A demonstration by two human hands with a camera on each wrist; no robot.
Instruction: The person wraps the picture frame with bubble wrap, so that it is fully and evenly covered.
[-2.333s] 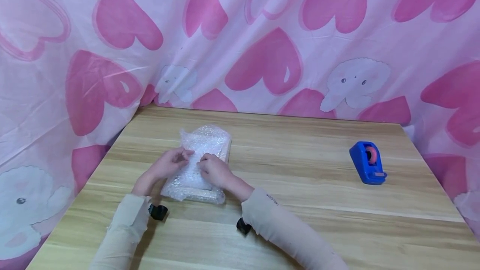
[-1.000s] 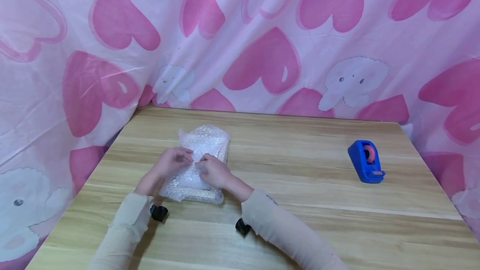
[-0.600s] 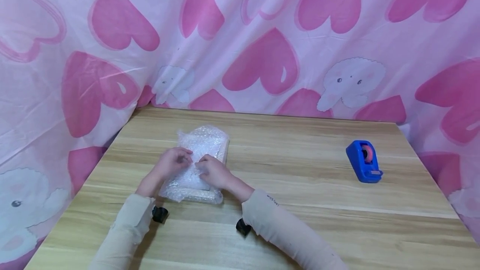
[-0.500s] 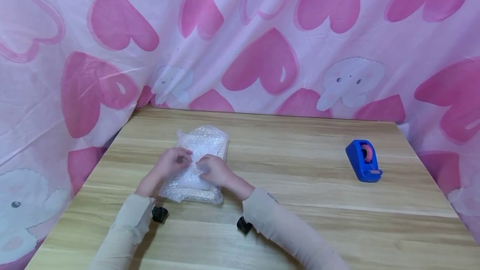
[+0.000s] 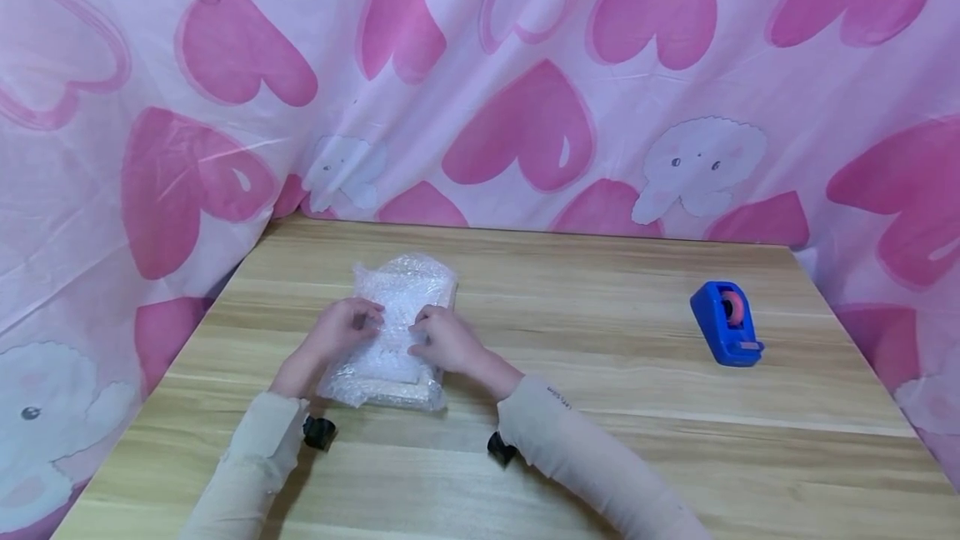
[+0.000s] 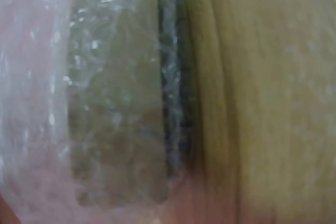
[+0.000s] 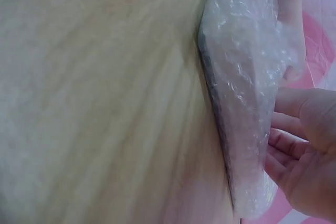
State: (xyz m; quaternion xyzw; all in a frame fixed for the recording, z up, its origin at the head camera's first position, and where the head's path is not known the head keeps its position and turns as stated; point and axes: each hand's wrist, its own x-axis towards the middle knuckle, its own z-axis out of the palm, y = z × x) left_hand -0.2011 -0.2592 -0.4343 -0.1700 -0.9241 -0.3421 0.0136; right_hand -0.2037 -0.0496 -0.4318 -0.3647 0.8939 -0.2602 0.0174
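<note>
A flat, block-shaped item wrapped in clear bubble wrap lies on the wooden table, left of centre in the head view. What it is inside cannot be told through the layers. My left hand rests at the left part of the wrap, fingers loosely bent. Over the right part is my right hand, thumb and fingers apart. The right wrist view shows the fingers of the right hand loosely bent against the wrap. A blurred, close part of the wrap fills much of the left wrist view.
A blue tape dispenser with a pinkish roll stands on the right side of the wooden table. Pink cloth with hearts and cartoon animals hangs behind the table and along its sides.
My right hand has moved slightly right, away from the left hand, and its thumb and fingers have spread apart. The left hand and the wrapped item stay nearly in place.
</note>
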